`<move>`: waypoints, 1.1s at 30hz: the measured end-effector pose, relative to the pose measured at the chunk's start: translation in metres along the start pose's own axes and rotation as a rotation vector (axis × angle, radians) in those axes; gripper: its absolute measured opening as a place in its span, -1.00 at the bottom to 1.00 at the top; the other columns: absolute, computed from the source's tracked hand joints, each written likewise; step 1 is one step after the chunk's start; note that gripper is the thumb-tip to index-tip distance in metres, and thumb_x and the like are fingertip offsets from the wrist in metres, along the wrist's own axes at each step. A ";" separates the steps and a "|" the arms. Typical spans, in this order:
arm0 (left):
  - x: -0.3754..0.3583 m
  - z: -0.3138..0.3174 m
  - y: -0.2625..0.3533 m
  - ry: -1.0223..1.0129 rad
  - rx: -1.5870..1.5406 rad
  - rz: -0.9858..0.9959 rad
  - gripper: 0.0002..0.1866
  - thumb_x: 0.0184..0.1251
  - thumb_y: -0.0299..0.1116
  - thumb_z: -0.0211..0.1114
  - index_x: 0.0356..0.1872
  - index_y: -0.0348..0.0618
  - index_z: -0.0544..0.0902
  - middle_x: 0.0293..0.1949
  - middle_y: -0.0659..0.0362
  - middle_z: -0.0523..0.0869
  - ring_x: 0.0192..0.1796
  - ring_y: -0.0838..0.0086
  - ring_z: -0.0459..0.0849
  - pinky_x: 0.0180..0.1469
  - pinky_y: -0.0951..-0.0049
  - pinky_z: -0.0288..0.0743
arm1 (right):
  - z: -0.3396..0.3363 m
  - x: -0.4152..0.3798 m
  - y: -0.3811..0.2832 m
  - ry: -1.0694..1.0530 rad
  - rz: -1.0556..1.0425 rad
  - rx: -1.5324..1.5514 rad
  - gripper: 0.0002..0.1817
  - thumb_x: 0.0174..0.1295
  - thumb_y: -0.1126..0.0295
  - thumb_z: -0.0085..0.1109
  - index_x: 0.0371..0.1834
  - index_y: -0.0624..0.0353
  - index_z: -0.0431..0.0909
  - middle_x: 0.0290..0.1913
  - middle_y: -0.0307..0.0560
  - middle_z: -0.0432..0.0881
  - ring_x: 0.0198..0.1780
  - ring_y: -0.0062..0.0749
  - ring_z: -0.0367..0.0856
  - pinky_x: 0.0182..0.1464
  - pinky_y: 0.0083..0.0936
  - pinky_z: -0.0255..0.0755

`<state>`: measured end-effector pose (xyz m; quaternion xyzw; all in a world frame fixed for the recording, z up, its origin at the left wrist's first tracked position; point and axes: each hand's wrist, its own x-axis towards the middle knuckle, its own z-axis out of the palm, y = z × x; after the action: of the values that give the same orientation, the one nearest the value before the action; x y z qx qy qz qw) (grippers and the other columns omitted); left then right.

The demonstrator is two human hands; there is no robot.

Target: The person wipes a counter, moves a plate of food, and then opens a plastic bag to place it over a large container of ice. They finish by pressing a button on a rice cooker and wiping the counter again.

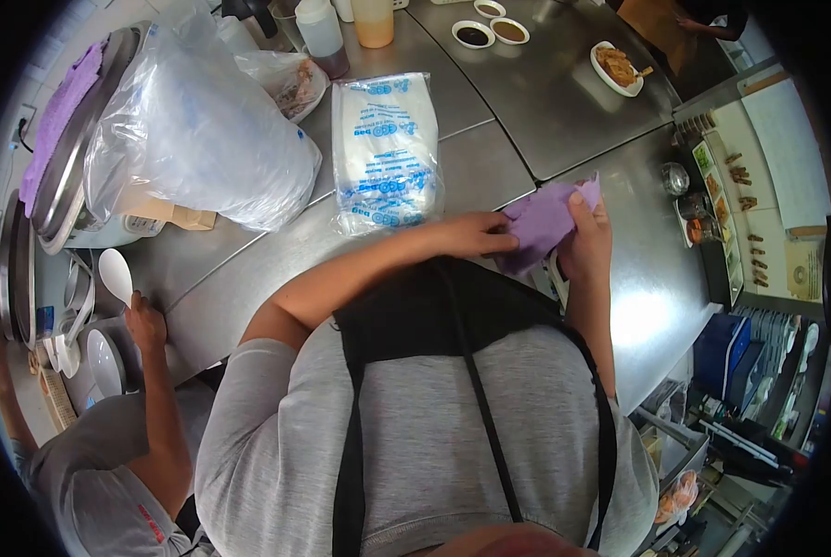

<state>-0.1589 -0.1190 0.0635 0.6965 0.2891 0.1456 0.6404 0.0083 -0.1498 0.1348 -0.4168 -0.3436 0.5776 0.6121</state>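
A purple cloth (539, 223) is bunched between my two hands above the steel counter's near edge. My right hand (586, 237) grips its right side, with the thumb up near the top corner. From the left, my left hand (476, 235) reaches across and pinches the cloth's left edge. Just below the cloth, beside my right wrist, the edge of a thin object shows, mostly hidden, and I cannot make out what it is. A clear plastic pack of bags with blue print (386, 153) lies beyond my left forearm.
A large clear plastic bag (207, 130) and squeeze bottles (321, 37) stand at the left back. Sauce dishes (491, 32) and a dish of food (617, 68) sit farther off. At left, a co-worker's hand (144, 323) holds a white spoon (116, 275).
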 end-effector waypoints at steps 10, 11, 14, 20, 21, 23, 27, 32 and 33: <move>0.033 -0.047 0.052 0.510 0.218 0.222 -0.85 0.04 -0.39 0.21 -0.36 -0.20 0.50 -0.50 0.23 0.53 -0.39 0.67 0.45 -0.36 0.62 0.34 | -0.066 0.067 -0.031 0.069 -0.089 -0.084 -0.78 0.18 0.34 -0.05 -0.18 0.23 0.32 -0.38 -0.15 0.48 -0.48 -0.51 0.48 -0.42 -0.59 0.42; 0.034 -0.059 0.071 0.543 0.193 0.285 -0.85 0.04 -0.39 0.21 -0.37 -0.20 0.49 -0.50 0.24 0.53 -0.41 0.67 0.44 -0.38 0.62 0.33 | -0.060 0.078 -0.050 0.054 -0.166 -0.106 -0.77 0.18 0.35 -0.05 -0.17 0.25 0.32 -0.40 -0.15 0.48 -0.49 -0.51 0.48 -0.40 -0.59 0.42; 0.026 -0.073 0.111 0.589 0.161 0.353 -0.85 0.04 -0.38 0.21 -0.39 -0.20 0.49 -0.50 0.25 0.52 -0.42 0.67 0.43 -0.40 0.61 0.31 | -0.053 0.098 -0.085 -0.099 -0.317 -0.131 -0.75 0.16 0.32 0.00 -0.19 0.27 0.37 -0.37 -0.15 0.49 -0.47 -0.54 0.47 -0.31 -0.61 0.39; 0.011 -0.056 0.053 0.493 0.478 0.232 -0.84 0.00 -0.36 0.21 -0.39 -0.16 0.49 -0.48 0.15 0.51 -0.39 0.41 0.48 -0.32 0.45 0.33 | -0.085 0.092 -0.055 -0.269 0.189 -0.834 -0.71 0.07 0.28 0.08 -0.24 0.26 0.41 -0.44 -0.21 0.49 -0.41 -0.62 0.48 -0.34 -0.71 0.33; 0.011 -0.053 0.041 0.469 0.468 0.159 -0.83 -0.01 -0.35 0.21 -0.37 -0.15 0.49 -0.47 0.13 0.51 -0.37 0.36 0.49 -0.30 0.42 0.33 | -0.093 0.099 -0.041 -0.245 0.242 -0.931 -0.68 0.06 0.28 0.08 -0.21 0.28 0.40 -0.41 -0.17 0.49 -0.37 -0.56 0.49 -0.31 -0.66 0.34; 0.015 -0.054 0.014 0.574 0.505 0.075 -0.77 -0.02 -0.33 0.20 -0.31 -0.13 0.47 -0.40 0.09 0.51 -0.31 0.28 0.50 -0.26 0.36 0.35 | -0.100 0.111 -0.009 -0.223 0.347 -1.125 -0.62 0.04 0.28 0.08 -0.14 0.31 0.37 -0.33 -0.08 0.49 -0.29 -0.44 0.51 -0.24 -0.56 0.36; 0.021 -0.065 0.001 0.890 0.558 -0.041 -0.63 -0.03 -0.28 0.19 -0.13 -0.08 0.41 -0.21 -0.03 0.43 -0.24 0.19 0.50 -0.17 0.32 0.39 | -0.064 0.114 0.030 -0.241 -0.338 -1.453 -0.48 0.01 0.29 0.08 0.04 0.31 0.24 -0.06 0.18 0.33 -0.01 -0.09 0.35 0.01 -0.34 0.23; -0.007 -0.070 -0.005 0.924 0.370 0.021 -0.61 -0.03 -0.24 0.23 -0.16 -0.18 0.44 -0.27 -0.03 0.46 -0.33 0.27 0.54 -0.23 0.39 0.41 | -0.015 0.088 0.121 -0.681 -0.494 -1.629 -0.35 0.00 0.20 0.04 0.18 0.18 0.11 0.20 0.29 0.05 0.23 0.10 0.02 0.21 -0.12 -0.10; -0.012 -0.070 -0.009 0.938 0.353 0.024 -0.63 -0.03 -0.25 0.23 -0.18 -0.19 0.45 -0.29 -0.01 0.47 -0.35 0.30 0.54 -0.25 0.41 0.41 | -0.009 0.083 0.132 -0.705 -0.546 -1.790 -0.34 0.00 0.18 0.03 0.19 0.16 0.10 0.22 0.29 0.02 0.25 0.10 0.00 0.22 -0.07 -0.15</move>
<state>-0.2106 -0.0691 0.0667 0.6570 0.5579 0.3994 0.3123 -0.0313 -0.0700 0.0062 -0.4361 -0.8979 0.0363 0.0477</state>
